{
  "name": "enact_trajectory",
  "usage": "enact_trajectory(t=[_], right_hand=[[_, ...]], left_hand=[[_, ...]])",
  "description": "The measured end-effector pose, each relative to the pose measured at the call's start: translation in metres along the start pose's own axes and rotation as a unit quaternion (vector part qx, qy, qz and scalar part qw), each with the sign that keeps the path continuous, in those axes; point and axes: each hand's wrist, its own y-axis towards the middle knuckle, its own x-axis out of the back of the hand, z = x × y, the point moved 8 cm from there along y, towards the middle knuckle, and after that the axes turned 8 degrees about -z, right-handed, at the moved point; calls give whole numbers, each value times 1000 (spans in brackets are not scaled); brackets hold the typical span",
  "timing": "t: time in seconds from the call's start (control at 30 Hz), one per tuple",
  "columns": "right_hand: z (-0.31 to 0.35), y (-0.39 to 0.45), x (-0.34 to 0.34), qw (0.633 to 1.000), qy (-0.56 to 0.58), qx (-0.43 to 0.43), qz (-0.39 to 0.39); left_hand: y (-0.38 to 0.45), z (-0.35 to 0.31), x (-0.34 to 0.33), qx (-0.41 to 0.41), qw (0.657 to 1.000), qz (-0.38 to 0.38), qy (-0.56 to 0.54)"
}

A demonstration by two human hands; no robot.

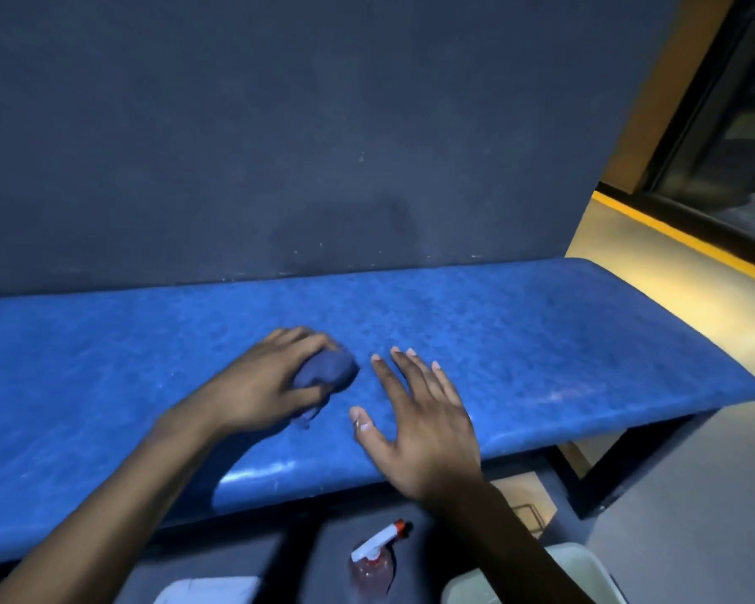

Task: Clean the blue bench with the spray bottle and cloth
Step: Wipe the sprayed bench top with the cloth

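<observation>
The left hand kept a closed grip on the bunched cloth, pressed to the blue counter, seemingly for wiping; the right hand hovered open, empty; the spray bottle stood below, near the counter's front edge, within reach.

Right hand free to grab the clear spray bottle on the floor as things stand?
Probably yes. The right hand is open and empty above the blue bench; the clear spray bottle with white trigger stands below the bench's front edge, nothing visible between. The left hand grips the blue cloth.
</observation>
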Motion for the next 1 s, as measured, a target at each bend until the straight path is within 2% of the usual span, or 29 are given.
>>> enact_trajectory(t=[0.1,0.2,0.27,0.37,0.47,0.57,0.63,0.7,0.8,0.87,1.0], right_hand=[[1,0,-4,1000,-3,3,8],[1,1,-7,1000,-5,7,17],[1,1,-6,1000,-9,6,19],[1,2,-4,999,-9,4,37],[-1,4,4,998,41,11,40],[-21,16,35,997,65,20,-31],[-55,28,59,995,54,-10,-78],[-102,36,77,994,10,-69,-88],[-175,28,76,975,-108,-195,-9],[-206,18,68,956,-125,-261,40],[-217,18,60,952,-121,-281,20]], left_hand=[[-5,28,12,30,999,12,-3],[40,42,6,79,996,-29,27],[77,32,-13,80,996,-31,14],[104,6,-35,69,997,-13,2],[84,-17,-31,25,1000,-12,-8],[39,-33,-19,-44,998,1,-35],[17,-35,-11,-57,996,-7,-68],[15,-30,-5,-32,994,-35,-100],[49,-36,1,6,984,-96,-151],[88,-53,-6,-5,974,-138,-182],[178,-93,-60,3,965,-167,-202]])
